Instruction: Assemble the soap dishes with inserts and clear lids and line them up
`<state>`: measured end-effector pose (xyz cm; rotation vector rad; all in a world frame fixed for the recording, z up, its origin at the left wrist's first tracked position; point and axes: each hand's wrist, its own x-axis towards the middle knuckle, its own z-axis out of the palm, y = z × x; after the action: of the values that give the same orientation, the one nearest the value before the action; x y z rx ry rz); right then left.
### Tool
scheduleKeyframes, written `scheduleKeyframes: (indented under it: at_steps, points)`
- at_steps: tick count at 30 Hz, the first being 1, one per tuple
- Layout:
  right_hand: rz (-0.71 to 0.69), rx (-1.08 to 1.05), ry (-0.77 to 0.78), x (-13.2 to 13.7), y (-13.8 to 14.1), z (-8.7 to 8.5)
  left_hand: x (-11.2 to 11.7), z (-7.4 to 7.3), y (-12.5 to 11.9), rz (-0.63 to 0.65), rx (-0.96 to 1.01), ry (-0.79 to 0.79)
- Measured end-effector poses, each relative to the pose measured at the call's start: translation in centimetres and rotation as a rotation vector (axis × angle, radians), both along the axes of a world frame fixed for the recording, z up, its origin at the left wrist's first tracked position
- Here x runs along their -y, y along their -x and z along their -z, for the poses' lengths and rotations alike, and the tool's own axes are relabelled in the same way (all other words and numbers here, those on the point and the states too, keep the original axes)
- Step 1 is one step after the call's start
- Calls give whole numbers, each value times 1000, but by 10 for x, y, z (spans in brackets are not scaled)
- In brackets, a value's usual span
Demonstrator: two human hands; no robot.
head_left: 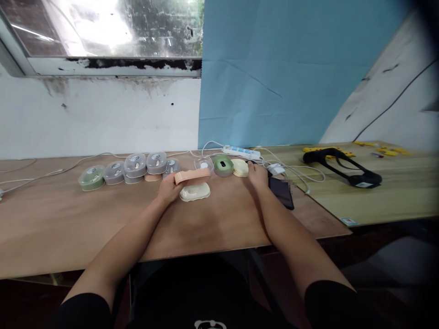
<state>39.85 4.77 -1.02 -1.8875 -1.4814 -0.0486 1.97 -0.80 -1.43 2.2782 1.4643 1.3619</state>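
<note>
Though near cables (307,187) — right hand (258,176), phone (281,194).

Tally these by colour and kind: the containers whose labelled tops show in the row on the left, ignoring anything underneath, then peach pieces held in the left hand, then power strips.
Green container: 1
Grey containers: 4
Peach piece in the left hand: 1
Power strip: 1
Total: 7
</note>
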Motion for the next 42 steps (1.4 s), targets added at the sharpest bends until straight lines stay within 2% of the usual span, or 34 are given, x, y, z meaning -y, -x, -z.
scheduleKeyframes:
  at_steps: [3,5,6,8,10,13,16,19,33,42]
  points:
    - [-199,-20,-199,14,16,-4,0,-1,1,-2,21,6]
    - [-413,46,-302,26,36,-6,1,-2,1,6,46,20]
    - [-522,109,-306,31,48,-6,1,-2,1,7,60,27]
    - [-731,285,-163,38,72,-1,1,-2,2,-2,86,40]
    - [-829,393,-16,40,93,7,2,-3,3,-18,102,43]
    - [-787,472,91,36,109,19,1,-2,4,-30,112,37]
    - [-670,511,91,29,111,24,0,-1,3,-33,133,28]
    - [-635,530,82,26,109,25,0,-1,2,-39,148,35]
    - [-655,374,70,26,111,25,0,3,-2,-62,44,80]
    - [-599,270,125,36,115,11,-3,8,-2,-47,68,141]
